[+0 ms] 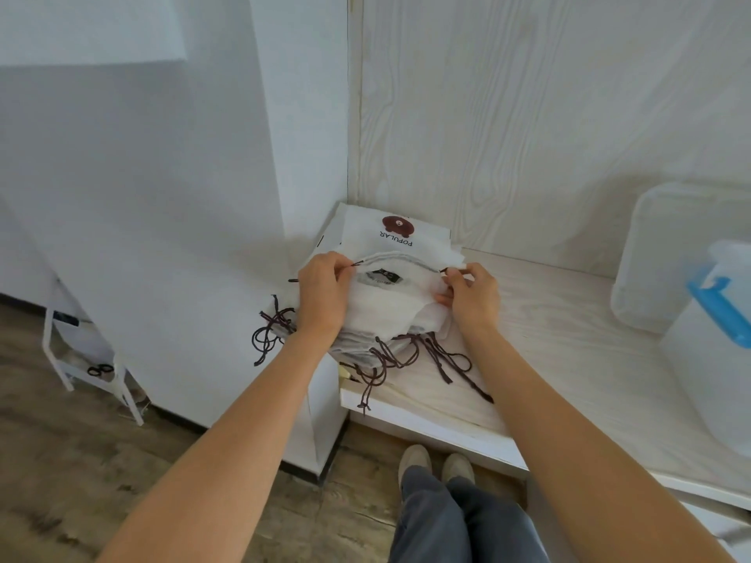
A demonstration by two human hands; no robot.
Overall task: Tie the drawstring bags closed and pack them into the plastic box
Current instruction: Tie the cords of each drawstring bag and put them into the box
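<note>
Indoors, pale woodgrain shelf point(569, 319), white walls point(162, 176).

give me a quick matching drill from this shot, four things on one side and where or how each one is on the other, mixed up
Things:
1. top drawstring bag
2. bag printed POPULAR
3. plastic box
4. loose dark cords

Place or state:
A. at the right edge of the shelf, with a blue latch
B. mouth held open between left hand and right hand
C. trailing over the front edge of the shelf
D. flat at the back of the pile, by the wall corner

Pairs: 1-B, 2-D, 3-A, 4-C
</note>
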